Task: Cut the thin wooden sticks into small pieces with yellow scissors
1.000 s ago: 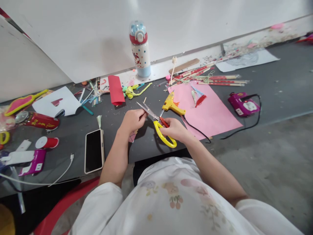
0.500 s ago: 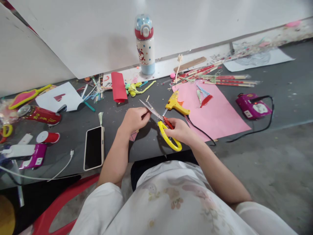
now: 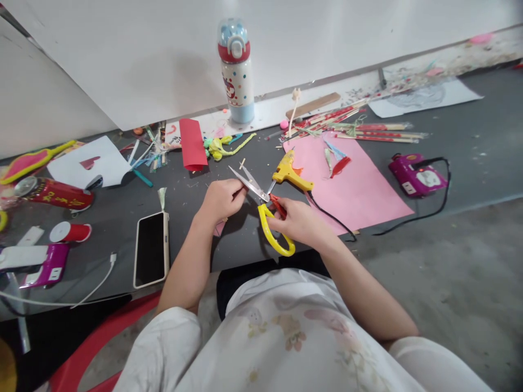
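Note:
Scissors [image 3: 254, 188] with one yellow and one red handle are gripped in my right hand [image 3: 300, 220], their blades parted and pointing up and left. The blades run close beside the fingertips of my left hand [image 3: 224, 200], whose thumb and fingers are pressed together. Whatever that pinch holds is hidden. A short pale stick [image 3: 242, 163] shows by the blade tips. Under my left wrist a small pink piece [image 3: 219, 227] lies partly covered. Just beyond my right hand, a yellow glue gun [image 3: 291, 173] rests partly on a pink sheet [image 3: 359, 190].
A bottle [image 3: 237, 76] stands at the back by a folded red paper [image 3: 193, 144]. On the left lie a phone [image 3: 151, 250], a red can [image 3: 55, 193] and a thread spool [image 3: 71, 232]. Wrapped sticks [image 3: 379, 133] and a purple power box [image 3: 417, 175] with a cord are right.
The view has shifted slightly, so the table's things sit a little further left. The yellow scissor handle has swung slightly down and left. Both hands stay in nearly the same place.

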Action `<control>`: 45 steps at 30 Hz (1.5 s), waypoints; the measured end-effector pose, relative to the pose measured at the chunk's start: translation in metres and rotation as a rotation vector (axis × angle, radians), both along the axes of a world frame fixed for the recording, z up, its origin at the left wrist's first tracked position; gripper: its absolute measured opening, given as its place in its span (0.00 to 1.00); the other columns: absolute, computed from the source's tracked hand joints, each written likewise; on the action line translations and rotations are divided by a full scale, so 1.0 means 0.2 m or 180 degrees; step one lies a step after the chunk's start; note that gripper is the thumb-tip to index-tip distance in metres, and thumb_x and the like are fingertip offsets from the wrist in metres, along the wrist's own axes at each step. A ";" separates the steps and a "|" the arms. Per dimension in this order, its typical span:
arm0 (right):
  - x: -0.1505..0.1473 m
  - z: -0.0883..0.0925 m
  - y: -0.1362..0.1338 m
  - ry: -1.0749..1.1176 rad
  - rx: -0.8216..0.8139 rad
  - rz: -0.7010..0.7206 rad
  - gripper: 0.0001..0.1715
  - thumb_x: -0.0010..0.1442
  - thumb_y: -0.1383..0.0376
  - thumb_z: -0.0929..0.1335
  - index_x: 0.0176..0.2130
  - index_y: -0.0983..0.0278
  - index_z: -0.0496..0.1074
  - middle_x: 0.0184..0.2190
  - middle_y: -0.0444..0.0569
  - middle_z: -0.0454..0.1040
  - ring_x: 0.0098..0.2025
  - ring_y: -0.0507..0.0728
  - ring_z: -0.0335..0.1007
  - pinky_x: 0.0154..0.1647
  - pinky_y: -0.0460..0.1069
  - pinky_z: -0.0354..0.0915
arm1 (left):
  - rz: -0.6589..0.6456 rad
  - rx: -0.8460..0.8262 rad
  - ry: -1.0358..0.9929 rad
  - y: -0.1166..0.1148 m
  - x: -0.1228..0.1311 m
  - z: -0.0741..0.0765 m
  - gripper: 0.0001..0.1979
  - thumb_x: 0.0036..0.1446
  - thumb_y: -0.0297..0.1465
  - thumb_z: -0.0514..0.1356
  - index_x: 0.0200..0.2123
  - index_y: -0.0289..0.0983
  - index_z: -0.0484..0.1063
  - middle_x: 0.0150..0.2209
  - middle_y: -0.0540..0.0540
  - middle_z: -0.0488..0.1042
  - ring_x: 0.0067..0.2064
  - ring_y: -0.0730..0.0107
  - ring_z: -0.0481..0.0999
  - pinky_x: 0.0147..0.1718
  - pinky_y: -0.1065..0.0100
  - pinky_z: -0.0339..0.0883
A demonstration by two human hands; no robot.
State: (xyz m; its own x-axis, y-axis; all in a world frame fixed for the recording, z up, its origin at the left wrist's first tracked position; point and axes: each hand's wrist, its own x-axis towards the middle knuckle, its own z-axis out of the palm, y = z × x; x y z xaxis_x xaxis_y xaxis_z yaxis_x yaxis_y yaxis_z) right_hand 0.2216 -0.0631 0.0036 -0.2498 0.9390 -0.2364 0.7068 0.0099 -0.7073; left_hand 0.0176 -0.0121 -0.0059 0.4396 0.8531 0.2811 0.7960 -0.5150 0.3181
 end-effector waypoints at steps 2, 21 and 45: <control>0.00 0.00 0.00 -0.0013 0.0023 0.0051 0.17 0.48 0.52 0.66 0.27 0.62 0.61 0.22 0.41 0.69 0.23 0.49 0.60 0.25 0.45 0.52 | 0.0001 -0.0053 -0.0059 0.00 0.00 0.00 0.13 0.56 0.31 0.51 0.21 0.36 0.67 0.22 0.48 0.70 0.24 0.74 0.66 0.25 0.71 0.54; 0.01 0.07 -0.02 -0.0191 0.0004 0.0160 0.15 0.49 0.54 0.65 0.26 0.62 0.59 0.21 0.42 0.67 0.23 0.50 0.57 0.25 0.46 0.50 | -0.0288 -0.0434 -0.0491 -0.02 0.04 0.01 0.12 0.54 0.29 0.51 0.27 0.35 0.74 0.26 0.47 0.76 0.29 0.72 0.74 0.28 0.73 0.60; 0.02 0.04 0.03 0.0134 -0.0577 0.0294 0.21 0.51 0.49 0.62 0.25 0.64 0.65 0.20 0.41 0.65 0.22 0.48 0.54 0.24 0.45 0.49 | -0.0123 -0.0746 -0.0852 0.01 0.01 0.01 0.13 0.55 0.29 0.53 0.26 0.33 0.75 0.19 0.51 0.72 0.21 0.79 0.66 0.24 0.76 0.57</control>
State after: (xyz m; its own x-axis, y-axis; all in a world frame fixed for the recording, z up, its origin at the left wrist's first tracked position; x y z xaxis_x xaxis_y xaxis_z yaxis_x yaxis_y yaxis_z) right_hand 0.2257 -0.0569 0.0114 -0.3461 0.8547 -0.3869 0.6785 -0.0567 -0.7324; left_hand 0.0197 -0.0098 -0.0036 0.4101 0.8922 0.1894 0.6498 -0.4315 0.6257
